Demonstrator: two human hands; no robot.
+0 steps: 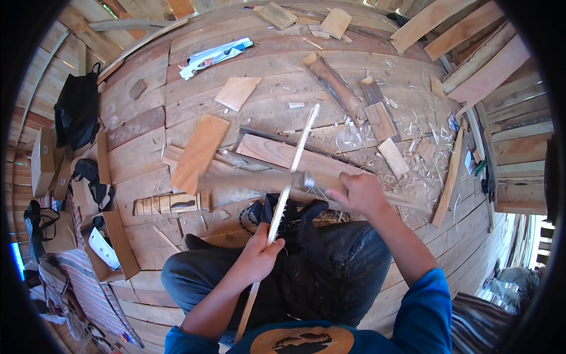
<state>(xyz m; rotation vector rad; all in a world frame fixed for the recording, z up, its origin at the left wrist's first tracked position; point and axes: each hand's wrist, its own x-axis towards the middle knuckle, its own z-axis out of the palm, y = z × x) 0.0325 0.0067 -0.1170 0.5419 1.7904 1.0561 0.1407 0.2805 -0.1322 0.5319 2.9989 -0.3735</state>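
Observation:
My left hand [259, 255] is closed around a long, thin, pale wooden stick [298, 150] that slants up and away over my lap. The stick has a rough, nicked edge above my fingers. My right hand [362, 196] grips the long wooden handle of a knife [407, 202]. Its blurred grey blade points left and crosses the stick in view; whether the two touch, I cannot tell. A pale metallic band shows where blade and handle meet. Behind the knife a pinkish wooden plank [277, 147] lies on the floor, and a dark wooden sheath-like piece [171, 203] lies left of my knees.
Boards [203, 147], a flat offcut [237, 93], bark-covered billets [333, 82] and curled shavings cover the plank floor ahead. Cardboard boxes [112, 242] and a black bag [76, 112] stand at the left. Long planks [492, 71] lean at the far right.

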